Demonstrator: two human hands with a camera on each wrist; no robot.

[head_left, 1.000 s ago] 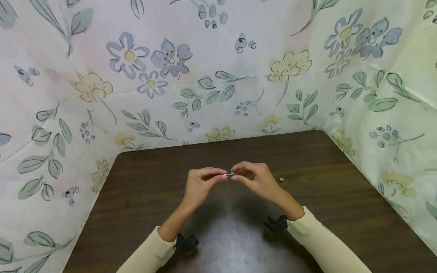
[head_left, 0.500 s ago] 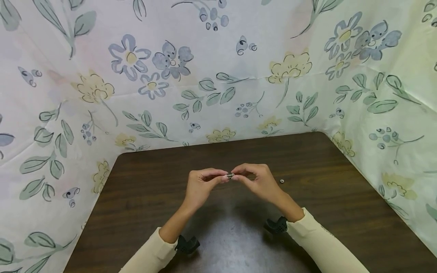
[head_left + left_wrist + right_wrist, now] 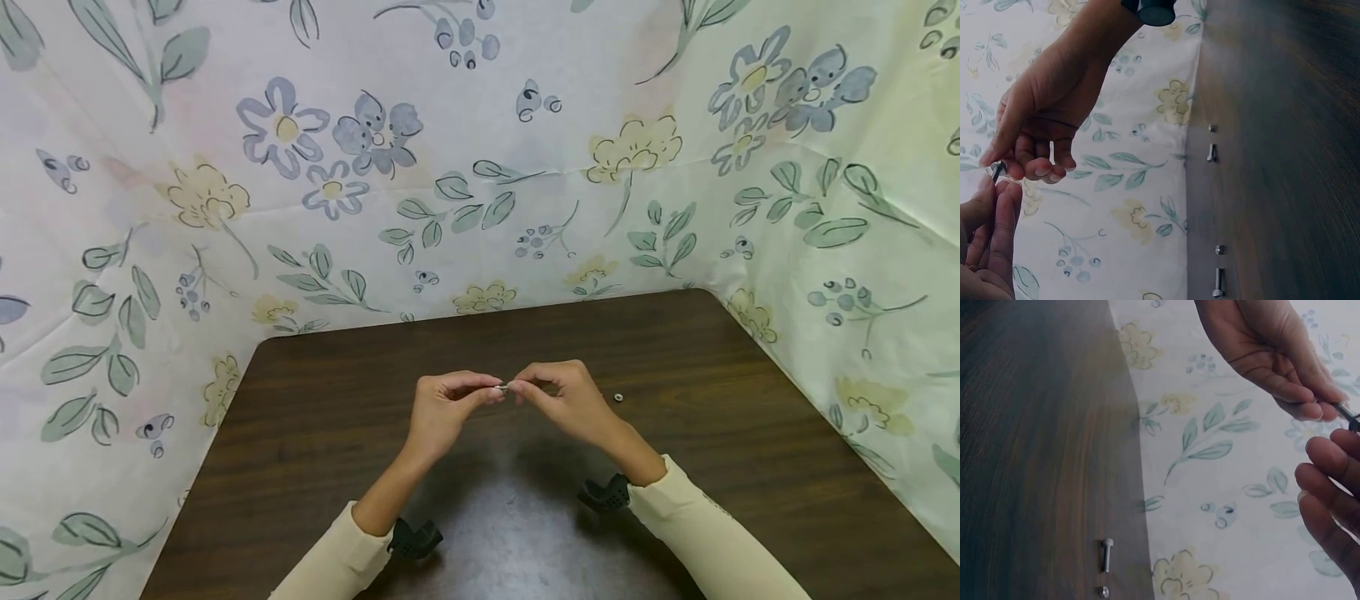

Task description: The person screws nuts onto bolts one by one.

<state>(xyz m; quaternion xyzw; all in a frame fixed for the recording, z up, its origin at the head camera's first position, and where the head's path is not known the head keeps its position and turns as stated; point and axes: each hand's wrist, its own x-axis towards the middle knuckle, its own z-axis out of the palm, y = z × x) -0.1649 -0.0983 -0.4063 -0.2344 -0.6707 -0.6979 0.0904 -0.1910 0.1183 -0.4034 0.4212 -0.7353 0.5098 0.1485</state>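
A small metal bolt (image 3: 1344, 411) spans the gap between the two hands, held up in front of the person. My left hand (image 3: 442, 412) pinches one end of it between thumb and fingertips. At the other end, the fingertips of my right hand (image 3: 566, 400) close around a wider dark piece that looks like a nut (image 3: 1354, 424). In the left wrist view the thumb and index finger of the right hand (image 3: 1047, 106) meet over that end, partly hiding it. The right hand's other fingers are loosely bent.
On the dark wooden table (image 3: 337, 467) a loose nut (image 3: 618, 397) lies to the right of the hands. The left wrist view shows two bolts (image 3: 1211, 153) with nuts (image 3: 1220, 249) in a row near the table's edge. A floral cloth (image 3: 450, 208) surrounds the table.
The right thumb and fingertips have shifted slightly on their end of the bolt, and less metal shows between the hands. The left hand stays almost still.
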